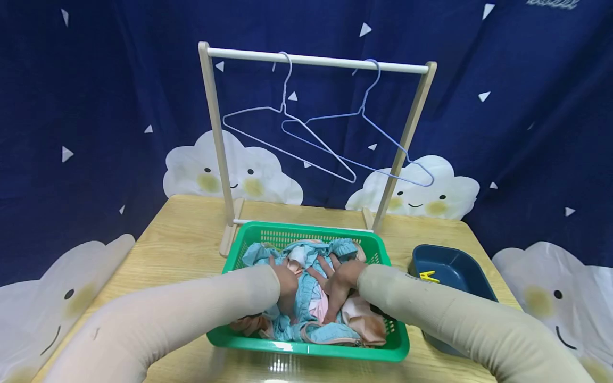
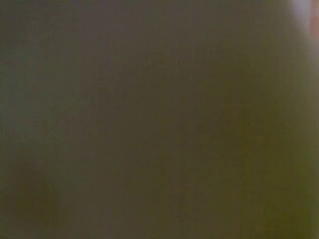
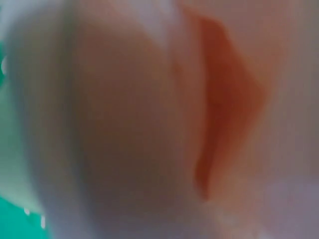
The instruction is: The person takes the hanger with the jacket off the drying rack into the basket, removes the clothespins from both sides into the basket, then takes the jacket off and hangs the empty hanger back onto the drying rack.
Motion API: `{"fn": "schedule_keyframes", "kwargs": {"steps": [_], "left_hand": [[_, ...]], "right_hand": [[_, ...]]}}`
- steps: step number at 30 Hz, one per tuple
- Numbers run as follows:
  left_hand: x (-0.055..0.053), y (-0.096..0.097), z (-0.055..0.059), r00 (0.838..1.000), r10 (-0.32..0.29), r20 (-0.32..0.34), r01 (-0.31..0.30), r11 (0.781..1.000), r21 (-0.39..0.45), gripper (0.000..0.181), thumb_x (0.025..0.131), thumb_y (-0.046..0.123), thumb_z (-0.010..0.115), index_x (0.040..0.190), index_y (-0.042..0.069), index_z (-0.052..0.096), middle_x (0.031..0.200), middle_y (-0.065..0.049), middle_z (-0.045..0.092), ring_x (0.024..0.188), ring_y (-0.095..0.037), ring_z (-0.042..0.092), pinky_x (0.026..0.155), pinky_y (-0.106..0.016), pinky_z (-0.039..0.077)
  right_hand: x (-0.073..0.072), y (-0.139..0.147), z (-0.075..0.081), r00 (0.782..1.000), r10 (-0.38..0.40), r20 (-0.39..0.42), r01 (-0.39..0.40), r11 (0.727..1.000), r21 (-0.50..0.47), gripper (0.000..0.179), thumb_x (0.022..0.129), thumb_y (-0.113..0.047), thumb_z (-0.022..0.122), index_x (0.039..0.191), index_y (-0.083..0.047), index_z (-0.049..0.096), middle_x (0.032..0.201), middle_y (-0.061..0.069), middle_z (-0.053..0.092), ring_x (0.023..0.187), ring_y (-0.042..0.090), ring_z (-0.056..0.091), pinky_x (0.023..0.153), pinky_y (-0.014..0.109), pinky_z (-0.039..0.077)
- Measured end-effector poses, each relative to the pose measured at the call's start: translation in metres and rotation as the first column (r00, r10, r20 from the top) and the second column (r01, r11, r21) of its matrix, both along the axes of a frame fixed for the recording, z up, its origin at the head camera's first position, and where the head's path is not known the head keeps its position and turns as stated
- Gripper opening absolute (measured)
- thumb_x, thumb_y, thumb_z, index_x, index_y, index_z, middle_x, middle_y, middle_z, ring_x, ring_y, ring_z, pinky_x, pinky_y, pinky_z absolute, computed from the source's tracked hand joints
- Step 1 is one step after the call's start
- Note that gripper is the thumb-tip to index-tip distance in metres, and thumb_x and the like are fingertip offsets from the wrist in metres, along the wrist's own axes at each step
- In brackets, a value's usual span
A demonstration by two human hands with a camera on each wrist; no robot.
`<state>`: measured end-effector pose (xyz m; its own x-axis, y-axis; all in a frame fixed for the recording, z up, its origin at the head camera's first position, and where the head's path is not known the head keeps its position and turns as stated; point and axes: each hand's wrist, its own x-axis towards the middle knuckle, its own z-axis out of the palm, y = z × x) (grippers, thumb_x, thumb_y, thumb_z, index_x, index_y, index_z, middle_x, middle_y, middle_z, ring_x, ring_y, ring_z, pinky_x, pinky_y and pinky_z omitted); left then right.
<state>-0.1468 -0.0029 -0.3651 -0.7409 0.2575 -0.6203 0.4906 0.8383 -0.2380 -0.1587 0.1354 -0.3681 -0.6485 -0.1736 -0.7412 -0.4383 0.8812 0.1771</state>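
In the head view, a green plastic basket (image 1: 306,348) holds a heap of light-blue, peach and pink clothes (image 1: 303,303). Both hands reach down into it. My left hand (image 1: 287,290) touches the left part of the heap, its fingers partly hidden by cloth. On the right part lies my right hand (image 1: 339,284), fingers spread and fairly straight over the light-blue cloth. The right wrist view gives only blurred peach cloth (image 3: 234,99) and a bit of green basket. A dark blur fills the left wrist view.
Behind the basket stands a wooden rack (image 1: 316,59) carrying a white hanger (image 1: 287,149) and a bluish hanger (image 1: 397,146). A dark-blue bin (image 1: 455,268) with a yellow clothespin (image 1: 429,276) stands to the right, partly behind the right sleeve. Wooden tabletop (image 1: 187,239) surrounds the basket.
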Motion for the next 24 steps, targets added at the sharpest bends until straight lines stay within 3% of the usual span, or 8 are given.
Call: {"fn": "schedule_keyframes", "kwargs": {"steps": [9, 17, 21, 24], "left_hand": [[0.002, 0.006, -0.002, 0.999, 0.035, -0.026, -0.035, 0.999, 0.016, 0.084, 0.075, 0.064, 0.08, 0.144, 0.022, 0.057, 0.163, 0.0, 0.038, 0.158, -0.022, 0.015, 0.127, -0.055, 0.011], [-0.004, 0.0, 0.004, 1.0, 0.021, 0.018, -0.02, 0.999, -0.027, 0.097, 0.075, 0.073, 0.074, 0.154, 0.026, 0.043, 0.166, 0.001, 0.032, 0.158, -0.021, 0.017, 0.128, -0.051, 0.013], [-0.005, -0.004, 0.007, 0.995, 0.083, 0.052, -0.081, 0.996, -0.036, 0.112, 0.073, 0.075, 0.073, 0.16, 0.023, 0.028, 0.171, -0.002, 0.018, 0.159, -0.026, 0.013, 0.127, -0.047, 0.019], [-0.006, -0.008, 0.008, 0.993, 0.1, 0.054, -0.099, 0.995, -0.027, 0.118, 0.071, 0.079, 0.071, 0.161, 0.02, 0.025, 0.171, -0.002, 0.018, 0.158, -0.028, 0.015, 0.125, -0.045, 0.027]], "right_hand": [[-0.001, 0.0, -0.01, 0.999, 0.015, -0.039, -0.013, 0.999, 0.041, 0.123, 0.07, -0.082, 0.069, 0.16, -0.044, -0.005, 0.172, -0.003, -0.01, 0.159, 0.03, -0.008, 0.122, 0.068, 0.012], [-0.013, 0.007, -0.026, 0.999, 0.036, -0.025, -0.035, 0.998, 0.056, 0.127, 0.068, -0.085, 0.068, 0.158, -0.047, -0.013, 0.171, -0.004, -0.018, 0.158, 0.03, -0.013, 0.119, 0.072, 0.011], [-0.015, 0.007, -0.022, 0.999, 0.033, -0.017, -0.032, 0.998, 0.048, 0.127, 0.068, -0.085, 0.068, 0.158, -0.048, -0.014, 0.17, -0.005, -0.018, 0.159, 0.029, -0.013, 0.121, 0.069, 0.012], [-0.014, 0.007, -0.012, 1.0, 0.018, -0.003, -0.018, 1.0, 0.007, 0.126, 0.069, -0.082, 0.07, 0.159, -0.046, -0.012, 0.171, -0.004, -0.016, 0.159, 0.029, -0.012, 0.122, 0.067, 0.013]]}}
